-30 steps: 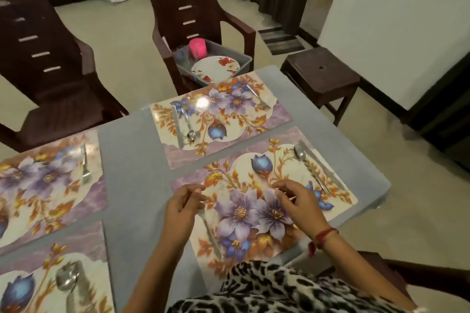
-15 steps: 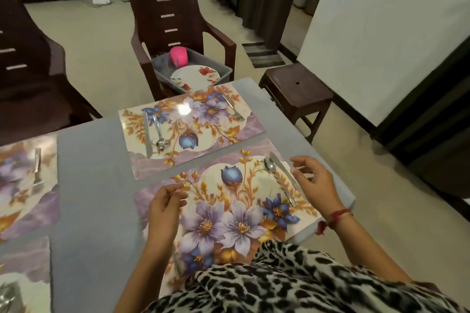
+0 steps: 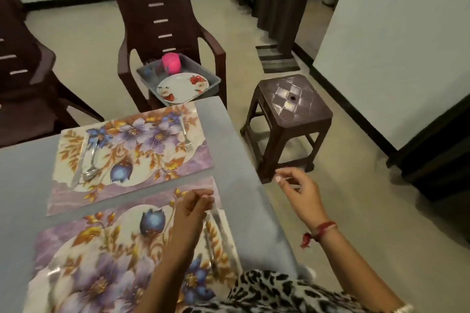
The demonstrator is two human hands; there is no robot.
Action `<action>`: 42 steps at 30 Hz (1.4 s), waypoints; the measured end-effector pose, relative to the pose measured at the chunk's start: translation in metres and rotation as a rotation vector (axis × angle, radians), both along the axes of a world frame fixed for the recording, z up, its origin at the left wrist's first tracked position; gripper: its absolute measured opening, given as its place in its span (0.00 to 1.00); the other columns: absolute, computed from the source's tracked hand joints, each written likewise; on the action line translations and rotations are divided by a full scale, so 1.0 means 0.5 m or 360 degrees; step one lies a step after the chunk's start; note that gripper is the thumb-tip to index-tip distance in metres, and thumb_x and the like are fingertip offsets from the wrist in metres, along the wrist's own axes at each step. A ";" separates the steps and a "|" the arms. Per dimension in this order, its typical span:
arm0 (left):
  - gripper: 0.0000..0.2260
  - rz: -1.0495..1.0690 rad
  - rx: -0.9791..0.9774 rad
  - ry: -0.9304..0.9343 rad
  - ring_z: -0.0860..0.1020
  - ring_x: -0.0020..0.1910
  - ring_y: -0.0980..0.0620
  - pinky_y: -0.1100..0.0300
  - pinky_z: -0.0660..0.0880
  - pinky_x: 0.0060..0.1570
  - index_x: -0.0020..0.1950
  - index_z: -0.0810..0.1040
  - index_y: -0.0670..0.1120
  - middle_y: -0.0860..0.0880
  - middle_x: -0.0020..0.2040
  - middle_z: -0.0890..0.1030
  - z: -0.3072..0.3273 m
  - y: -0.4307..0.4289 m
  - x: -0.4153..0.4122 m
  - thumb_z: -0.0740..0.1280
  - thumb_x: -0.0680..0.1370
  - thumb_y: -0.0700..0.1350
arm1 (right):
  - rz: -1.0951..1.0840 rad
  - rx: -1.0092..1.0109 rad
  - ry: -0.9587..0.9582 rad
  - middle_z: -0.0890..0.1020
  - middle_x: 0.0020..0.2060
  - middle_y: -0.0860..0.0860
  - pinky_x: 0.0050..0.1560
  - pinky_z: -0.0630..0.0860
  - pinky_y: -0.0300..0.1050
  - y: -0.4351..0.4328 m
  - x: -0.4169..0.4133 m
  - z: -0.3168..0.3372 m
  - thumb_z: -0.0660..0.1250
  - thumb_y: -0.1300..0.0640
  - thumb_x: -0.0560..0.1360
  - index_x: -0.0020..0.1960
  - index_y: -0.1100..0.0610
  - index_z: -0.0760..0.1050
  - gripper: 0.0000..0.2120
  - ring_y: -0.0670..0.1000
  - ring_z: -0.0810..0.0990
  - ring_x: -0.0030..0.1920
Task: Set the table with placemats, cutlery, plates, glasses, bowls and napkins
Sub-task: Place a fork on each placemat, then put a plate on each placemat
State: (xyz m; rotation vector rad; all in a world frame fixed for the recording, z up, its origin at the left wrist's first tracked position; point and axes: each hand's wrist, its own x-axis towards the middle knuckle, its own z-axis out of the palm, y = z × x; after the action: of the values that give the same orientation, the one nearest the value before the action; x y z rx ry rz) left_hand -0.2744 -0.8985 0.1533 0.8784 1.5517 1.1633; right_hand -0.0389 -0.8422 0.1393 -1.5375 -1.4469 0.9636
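**Table setting, 4th-mat stage**

- Table [image 3: 229, 140], grey, fills 7–9 o'clock.
- Chair [image 3: 162, 12], dark brown, at 12; stool [image 3: 292, 104] at 2, off the table's corner.
- Near placemat [image 3: 101, 249], floral, at 7; far placemat [image 3: 142, 150] just beyond it toward 10, the two apart by a narrow grey strip.
- Bin [image 3: 213, 79], grey, on the chair seat; holds plates [image 3: 183, 86] w/ red flowers and a pink cup [image 3: 171, 63] behind them; plates not yet on any mat.
- Left hand [image 3: 190, 208] over the near mat's right part; fingers bunched and curled; blur, so can't tell if it pinches anything.
- Right hand [image 3: 297, 190] at 4, past the table edge in air; fingers loosely curled, holding nothing.
- Far-mat cutlery: knife [image 3: 78, 160] and spoon [image 3: 91, 162] at its left end, fork [image 3: 185, 134] at its right.
- Near-mat cutlery [image 3: 208, 236]: blurred, beside the left wrist.

**Change:** a sec ago both hands were down on the near mat at its cutlery; since then the right has lifted off and swung out past the edge, and the view has turned toward the chair.

**Meaning (judgement):** cutlery here looks finished; plates from the bin prob. next.
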 end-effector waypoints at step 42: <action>0.06 0.0862 -0.0181 0.0236 0.76 0.45 0.51 0.60 0.73 0.45 0.52 0.78 0.49 0.47 0.47 0.79 -0.029 0.499 0.399 0.63 0.80 0.41 | 0.0945 -0.0015 -0.0006 0.77 0.51 0.48 0.49 0.74 0.33 0.698 0.281 0.012 0.67 0.56 0.76 0.57 0.53 0.76 0.10 0.42 0.76 0.49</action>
State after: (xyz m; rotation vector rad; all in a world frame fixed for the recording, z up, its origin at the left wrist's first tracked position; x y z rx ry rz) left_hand -0.0748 -0.6490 0.1390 0.4845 2.0326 1.3877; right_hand 0.1016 -0.4934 0.1452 -1.1240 -1.9532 1.3025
